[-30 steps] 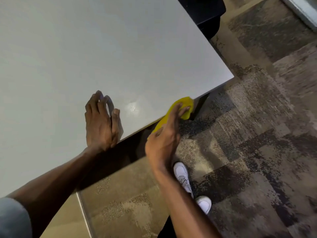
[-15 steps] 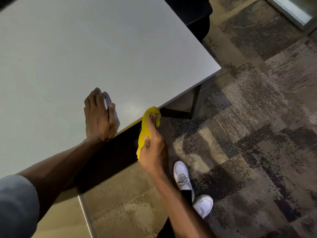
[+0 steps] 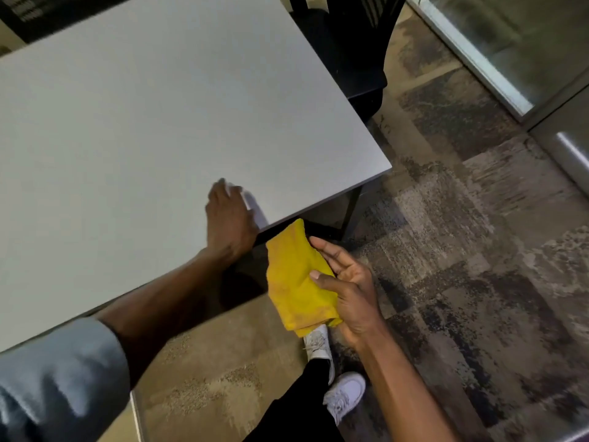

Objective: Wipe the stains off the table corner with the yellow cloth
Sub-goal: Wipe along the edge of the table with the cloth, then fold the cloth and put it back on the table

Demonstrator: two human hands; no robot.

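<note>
The white table [image 3: 159,122] fills the upper left, and its near right corner [image 3: 387,169] points toward the carpet. My left hand [image 3: 229,221] lies flat on the tabletop by the front edge, fingers together, holding nothing. Below the edge, off the table, my right hand [image 3: 347,282] is turned palm up and holds the folded yellow cloth [image 3: 294,282] between thumb and fingers. The cloth's top tip sits just under the table edge. I can see no clear stains on the surface near the corner.
A black chair [image 3: 350,43] stands past the table's right side. A black table leg [image 3: 352,208] drops below the corner. My white shoes [image 3: 344,393] stand on the patterned carpet [image 3: 462,250]. A glass wall with a metal frame [image 3: 478,59] runs along the upper right.
My right hand drew the cloth off the table edge, lowered it and turned palm up, so the cloth now lies open in it. The left hand stayed on the table. The view shifted.
</note>
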